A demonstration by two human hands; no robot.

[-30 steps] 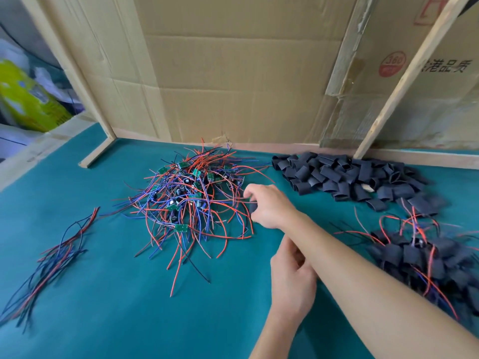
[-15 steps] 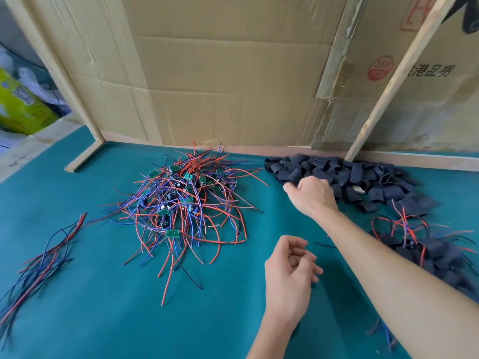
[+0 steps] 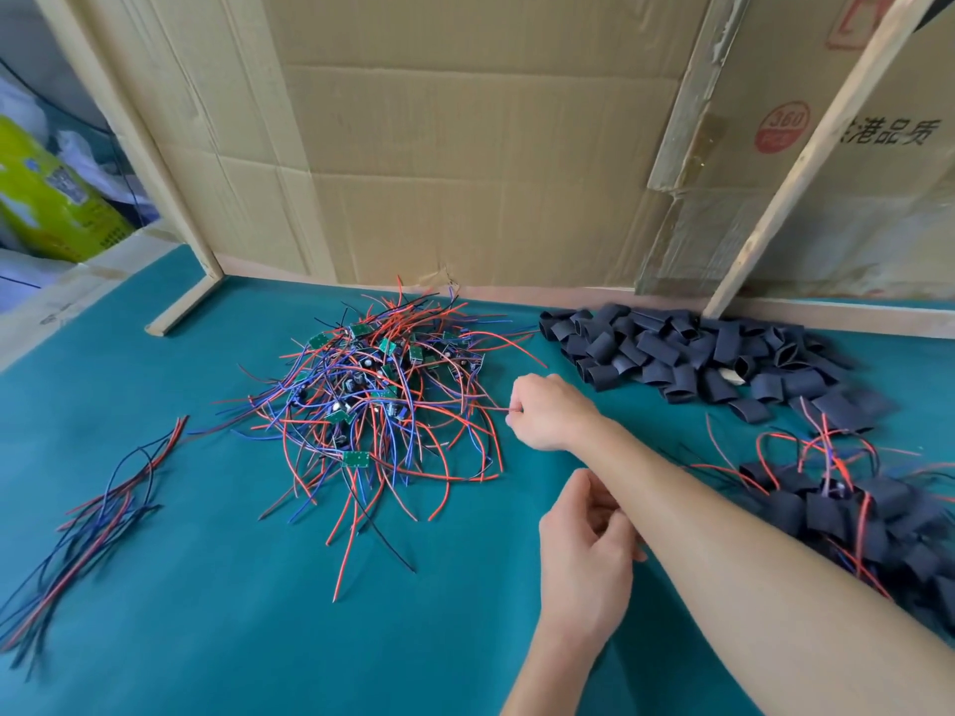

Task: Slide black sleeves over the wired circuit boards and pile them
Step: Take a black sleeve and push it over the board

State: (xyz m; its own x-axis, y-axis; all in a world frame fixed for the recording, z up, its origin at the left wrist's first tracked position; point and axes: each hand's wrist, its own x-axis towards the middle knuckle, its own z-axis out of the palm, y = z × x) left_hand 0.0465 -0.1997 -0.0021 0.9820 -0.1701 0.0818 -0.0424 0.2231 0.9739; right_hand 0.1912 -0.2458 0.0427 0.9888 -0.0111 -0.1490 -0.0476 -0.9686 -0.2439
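Lying left of both hands: tangle of wired circuit boards (image 3: 372, 400), red wire running left-right toward right hand (image 3: 548, 413), nearer of two, pinching wire end at tangle's right edge; left hand (image 3: 589, 550) below, loosely curled, holding nothing visible; black sleeves (image 3: 697, 354) right of hands; sleeved pile (image 3: 852, 509) far right

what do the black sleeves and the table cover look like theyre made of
Black sleeves: probably soft matte plastic or rubber tubing, like heat-shrink; they lie flattened and creased, without shine. Table cover: teal cloth, maybe felt; flat, dull, no glare.
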